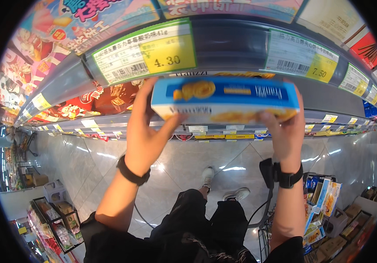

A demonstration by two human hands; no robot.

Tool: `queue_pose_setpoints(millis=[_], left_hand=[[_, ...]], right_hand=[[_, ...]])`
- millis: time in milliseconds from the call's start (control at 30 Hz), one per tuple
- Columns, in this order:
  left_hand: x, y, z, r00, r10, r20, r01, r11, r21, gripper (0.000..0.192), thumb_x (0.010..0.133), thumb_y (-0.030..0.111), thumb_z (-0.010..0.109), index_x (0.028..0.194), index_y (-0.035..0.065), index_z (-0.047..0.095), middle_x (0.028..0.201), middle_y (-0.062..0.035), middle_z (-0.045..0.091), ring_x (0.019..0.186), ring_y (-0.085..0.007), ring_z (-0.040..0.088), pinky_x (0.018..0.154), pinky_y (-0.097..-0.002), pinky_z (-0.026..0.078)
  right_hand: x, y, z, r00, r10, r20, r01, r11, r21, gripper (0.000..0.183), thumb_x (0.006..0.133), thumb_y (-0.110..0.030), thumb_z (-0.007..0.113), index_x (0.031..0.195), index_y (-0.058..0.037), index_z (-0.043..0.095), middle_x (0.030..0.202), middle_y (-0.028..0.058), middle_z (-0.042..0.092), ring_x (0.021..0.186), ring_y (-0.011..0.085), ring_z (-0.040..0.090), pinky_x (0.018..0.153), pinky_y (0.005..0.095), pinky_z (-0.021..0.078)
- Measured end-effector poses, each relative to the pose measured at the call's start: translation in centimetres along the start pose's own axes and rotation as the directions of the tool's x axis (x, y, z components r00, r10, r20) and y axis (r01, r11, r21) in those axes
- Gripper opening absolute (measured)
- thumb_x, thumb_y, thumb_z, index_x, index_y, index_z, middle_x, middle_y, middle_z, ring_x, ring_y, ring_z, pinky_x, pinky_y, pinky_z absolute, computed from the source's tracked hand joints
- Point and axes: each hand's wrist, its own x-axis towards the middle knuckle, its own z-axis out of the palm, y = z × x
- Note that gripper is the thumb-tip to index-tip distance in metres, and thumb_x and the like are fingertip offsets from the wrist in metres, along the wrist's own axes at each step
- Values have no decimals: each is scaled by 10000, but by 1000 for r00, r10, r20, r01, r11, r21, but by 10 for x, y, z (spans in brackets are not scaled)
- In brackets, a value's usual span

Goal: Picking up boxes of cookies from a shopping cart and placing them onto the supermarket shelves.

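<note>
A blue-and-white cookie box (221, 92), printed with golden biscuits, is held level in front of a supermarket shelf. My left hand (145, 131) grips its left end and my right hand (287, 134) its right end, with both thumbs on the near lower side. Motion blur softens the box. Just beyond it, another box (246, 75) with similar print shows partly under the shelf's price rail (229, 49). Red and brown snack packs (109, 98) lie on the shelf to the left of my left hand.
A wire shopping cart (262, 235) holding several blue-and-white boxes (332, 199) stands by my right forearm. Lower shelf rails (188, 128) run across below the box. Behind on the left is a black rack (62, 227) of packaged goods. Grey tile floor (103, 174) lies around my shoes.
</note>
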Motion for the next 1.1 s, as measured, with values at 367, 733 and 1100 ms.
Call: queue_pose_setpoints(millis=[367, 733, 1100], left_hand=[[26, 5, -6, 996, 80, -39, -78, 996, 46, 513, 864, 7, 735, 1326, -30, 515, 1176, -77, 597, 966, -133, 636, 809, -258, 517], [18, -18, -9, 996, 54, -77, -31, 961, 273, 510, 916, 67, 692, 1374, -44, 498, 1237, -118, 575, 844, -101, 533, 739, -218, 463], [20, -25, 8, 999, 51, 2, -51, 998, 25, 738, 923, -26, 647, 1536, 13, 239, 1236, -168, 591, 1044, -169, 617, 863, -288, 517]], right_hand=[[30, -16, 21, 997, 78, -24, -76, 995, 68, 428, 856, -158, 798, 1193, 21, 604, 1127, 89, 531, 944, 167, 640, 765, 274, 569], [26, 11, 19, 988, -142, -52, 124, 959, -254, 578, 804, -120, 831, 1307, -13, 566, 1287, 104, 510, 1123, 205, 588, 967, 322, 493], [23, 14, 35, 997, 72, 24, -76, 967, 244, 721, 847, 8, 759, 1463, 33, 384, 1280, 126, 603, 1102, 166, 614, 929, 298, 525]])
